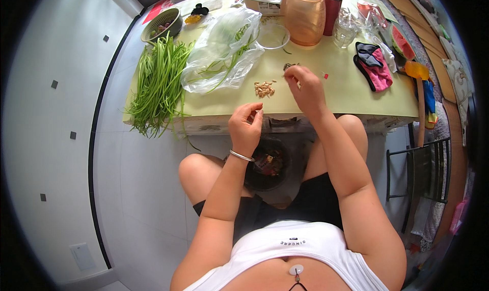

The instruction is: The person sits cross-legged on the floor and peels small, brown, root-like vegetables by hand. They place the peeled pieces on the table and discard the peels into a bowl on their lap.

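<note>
Head view, clocked from mid-front of your table (216, 103): greens (160, 77) lie at ten o'clock, a plastic bag (216, 62) at eleven, a jug (305, 17) at one, none blocking. Your right hand (306, 88) at two and left hand (245, 128) at eight curl; whether they grip anything, I cannot tell. You seem to be handling pale pieces (264, 90), piled at eleven; the next move calls for a fine pinch.

The tan pieces (264, 90) look matt; the bag (216, 49), glossy plastic; the bracelet (242, 156), smooth metal.
</note>
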A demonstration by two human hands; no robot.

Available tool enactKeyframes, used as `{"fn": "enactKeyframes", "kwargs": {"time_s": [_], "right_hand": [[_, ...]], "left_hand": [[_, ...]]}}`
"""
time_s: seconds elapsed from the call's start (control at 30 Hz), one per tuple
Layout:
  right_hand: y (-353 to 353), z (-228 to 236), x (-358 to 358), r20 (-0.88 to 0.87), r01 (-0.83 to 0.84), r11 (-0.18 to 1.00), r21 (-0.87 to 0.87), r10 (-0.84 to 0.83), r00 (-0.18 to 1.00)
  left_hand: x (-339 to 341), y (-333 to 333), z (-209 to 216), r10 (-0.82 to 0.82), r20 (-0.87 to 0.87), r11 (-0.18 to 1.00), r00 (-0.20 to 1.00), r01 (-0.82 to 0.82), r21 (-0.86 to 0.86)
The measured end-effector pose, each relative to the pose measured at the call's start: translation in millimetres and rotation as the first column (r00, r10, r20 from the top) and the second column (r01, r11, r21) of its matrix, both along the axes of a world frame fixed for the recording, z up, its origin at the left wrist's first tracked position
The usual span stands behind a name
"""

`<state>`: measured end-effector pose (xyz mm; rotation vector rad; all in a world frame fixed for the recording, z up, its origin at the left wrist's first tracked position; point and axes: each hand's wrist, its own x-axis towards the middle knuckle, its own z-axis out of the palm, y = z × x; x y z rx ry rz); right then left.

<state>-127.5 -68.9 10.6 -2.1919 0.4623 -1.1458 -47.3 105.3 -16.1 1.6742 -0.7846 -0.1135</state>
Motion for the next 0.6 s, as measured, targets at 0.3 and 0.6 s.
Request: {"fn": "enactKeyframes", "kwargs": {"time_s": [0.3, 0.6], "right_hand": [[56.6, -13.6, -6.3, -0.052, -0.449, 0.845, 0.292, 0.482, 0.874], [69.4, -28.0, -3.4, 0.035, -0.275, 0.525, 0.805, 0.421, 0.907]], "left_hand": [[0.9, 15.3, 1.9, -0.038, 0.066, 0.996, 0.997, 0.043, -0.079], [-7.3, 25.6, 13.6, 0.113, 0.416, 0.991, 0.902, -0.133, 0.02]]}}
